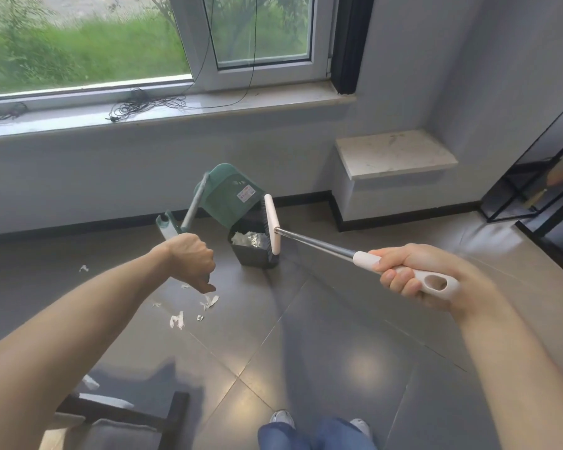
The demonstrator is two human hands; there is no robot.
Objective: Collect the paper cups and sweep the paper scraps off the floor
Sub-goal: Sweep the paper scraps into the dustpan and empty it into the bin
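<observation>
Scraps half cleared, dustpan tipped over the bin

Fingers [400, 280] of the right hand [413, 274] curl round the white grip of the broom [319, 243], whose head sits at the bin's rim, well beyond them. Fingers of the left hand [192, 254] clench the handle of the green dustpan [228, 196], tilted above the dark bin [252, 251]. White paper already lies inside the bin. Paper scraps [177, 319] remain on the floor [306, 352] just below the left hand, one more farther left. No paper cups are visible, so I cannot tell whether they were collected. Judged so, one more sweep remains.
</observation>
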